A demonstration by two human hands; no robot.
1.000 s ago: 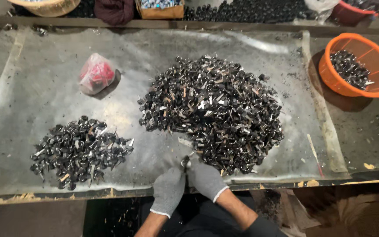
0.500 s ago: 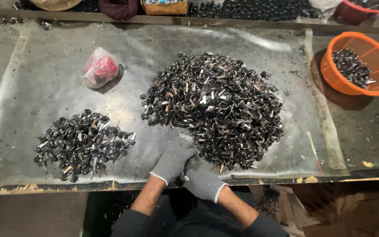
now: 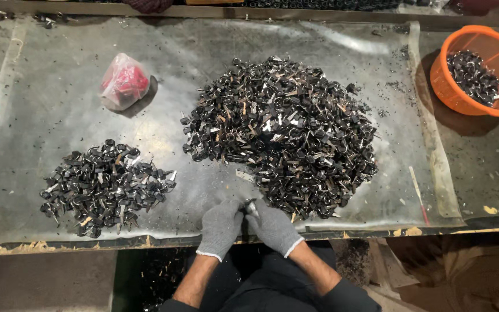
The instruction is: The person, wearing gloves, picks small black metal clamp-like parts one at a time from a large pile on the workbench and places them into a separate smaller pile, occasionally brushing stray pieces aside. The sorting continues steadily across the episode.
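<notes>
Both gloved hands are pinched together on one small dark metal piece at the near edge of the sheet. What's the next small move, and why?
Probably carry the small metal piece left and drop it on the smaller pile. The left hand and right hand meet on it just beside the big heap. The smaller pile lies apart on the sheet, which suggests handled pieces gather there, though the orange basket also holds some.

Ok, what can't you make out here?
- Small part between the gloved left hand and right hand: head view, too small, half hidden by fingers.
- Bag contents: blurred by the plastic.
- Orange basket: cut off by the right edge.
- Big pile: pieces too small to identify.
</notes>
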